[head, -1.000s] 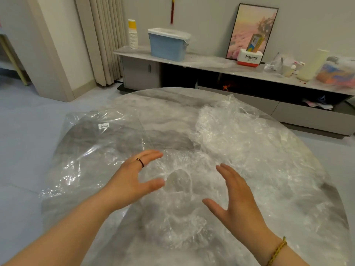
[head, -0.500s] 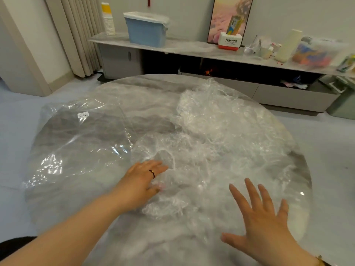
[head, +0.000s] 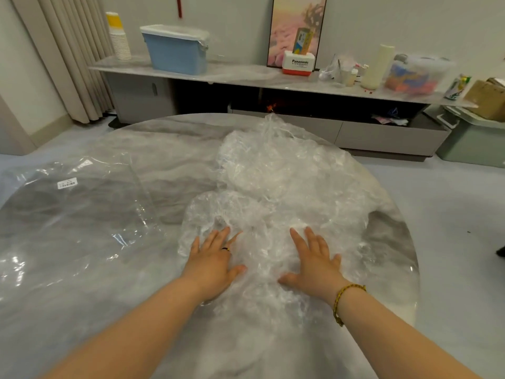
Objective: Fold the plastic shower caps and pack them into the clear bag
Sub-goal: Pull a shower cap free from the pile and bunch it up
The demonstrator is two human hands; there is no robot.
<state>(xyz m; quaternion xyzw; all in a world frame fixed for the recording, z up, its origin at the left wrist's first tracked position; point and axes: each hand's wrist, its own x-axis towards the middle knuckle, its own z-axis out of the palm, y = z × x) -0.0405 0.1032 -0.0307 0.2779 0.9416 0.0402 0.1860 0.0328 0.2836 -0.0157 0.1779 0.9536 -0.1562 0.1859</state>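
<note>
While I lean over it, the round grey marble table (head: pixel 169 149) fills most of my view, with pale floor (head: pixel 451 203) around it and a long low sideboard (head: pixel 246 75) against the far wall beside a beige curtain (head: pixel 68 58). The clear bag (head: pixel 76 214) lies flat over the table's left half, its white label (head: pixel 67 183) near the left edge. The shower caps (head: pixel 273 181) lie in a crumpled, glossy heap from the far edge down the middle to the near edge, just beside the bag.

Half a second ago my right hand (head: pixel 314 261) was lifted near the table's right edge with its fingers spread. Now it lies palm down on the heap, fingers straight, gripping nothing. My left hand (head: pixel 216 258) was already on the plastic and now lies flatter, fingers stretched out, pressing the caps, a dark ring (head: pixel 225 249) on one finger. The two hands are near each other with rumpled plastic between them.

On the sideboard stand a blue bin (head: pixel 176 53), a stack of paper cups (head: pixel 119 39), a framed picture (head: pixel 296 26) and a Panasonic box (head: pixel 299 64). A braided yellow bracelet (head: pixel 341 299) circles my right wrist. My forearms cover the near edge of the table.
</note>
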